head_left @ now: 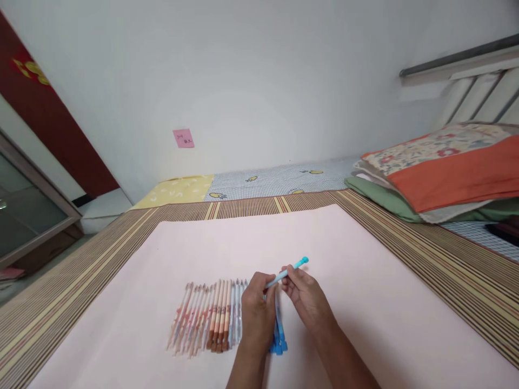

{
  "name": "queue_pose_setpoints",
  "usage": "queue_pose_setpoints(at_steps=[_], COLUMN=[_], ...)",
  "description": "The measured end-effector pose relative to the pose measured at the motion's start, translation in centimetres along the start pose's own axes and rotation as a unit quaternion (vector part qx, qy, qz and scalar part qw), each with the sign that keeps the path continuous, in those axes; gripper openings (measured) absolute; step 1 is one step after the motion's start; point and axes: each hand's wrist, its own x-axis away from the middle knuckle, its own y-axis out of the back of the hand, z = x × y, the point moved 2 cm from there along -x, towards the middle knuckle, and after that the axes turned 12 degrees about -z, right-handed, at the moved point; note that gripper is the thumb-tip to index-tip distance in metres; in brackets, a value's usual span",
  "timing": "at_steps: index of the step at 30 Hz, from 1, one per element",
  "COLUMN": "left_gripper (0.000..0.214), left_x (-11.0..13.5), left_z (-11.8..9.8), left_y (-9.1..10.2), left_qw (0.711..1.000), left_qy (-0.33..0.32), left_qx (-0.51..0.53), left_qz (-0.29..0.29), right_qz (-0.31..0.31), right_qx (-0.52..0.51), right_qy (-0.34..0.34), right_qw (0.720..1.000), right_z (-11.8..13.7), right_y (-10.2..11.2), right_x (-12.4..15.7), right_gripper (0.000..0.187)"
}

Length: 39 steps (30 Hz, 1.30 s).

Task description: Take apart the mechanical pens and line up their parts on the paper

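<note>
A light blue pen [279, 277] with a turquoise end is held aslant between my two hands, its turquoise end pointing up and to the right. My left hand [258, 308] pinches its lower end. The fingertips of my right hand [307, 294] close around its upper part. Below them, a row of pens lies side by side: pink and clear ones [190, 319] at the left, peach ones with brown ends [219, 316] in the middle, then pale blue-grey ones [235, 313]. Pens with bright blue ends [279, 340] are partly hidden behind my left hand.
A large pale pink sheet [194, 246] lies on a striped mat [121, 246]. Folded bedding and an orange floral pillow [454, 162] are stacked at the right. The white wall [263, 81] behind carries a pink note [184, 138]. A glass-paned door [28, 200] stands at the left.
</note>
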Motion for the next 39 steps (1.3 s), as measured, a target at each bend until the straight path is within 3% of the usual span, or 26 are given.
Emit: queue_pose_setpoints(at_steps=[7,26,32,39], left_gripper=[0.014,0.017,0.021,0.039], left_x=[0.3,-0.2,-0.6,-0.8], left_z=[0.5,-0.2,-0.3,0.6], left_y=[-0.3,0.1,0.4,0.3], left_qw=[0.998,0.99,0.982,0.968], left_qy=[0.046,0.096,0.154,0.225], left_qx=[-0.031,0.008,0.053,0.102], left_qz=[0.02,0.104,0.092,0.054], right_qz=[-0.022,-0.019,-0.016,-0.007], right_qx=[0.058,0.126,0.106,0.117], right_qy=[0.089,0.135,0.128,0.136], right_qw=[0.994,0.983,0.986,0.984], right_z=[0.4,0.4,0.4,-0.1], right_y=[-0.1,0.6,0.1,0.0], right_x=[0.1,0.0,0.2,0.3], right_gripper=[0.04,0.039,0.041,0.042])
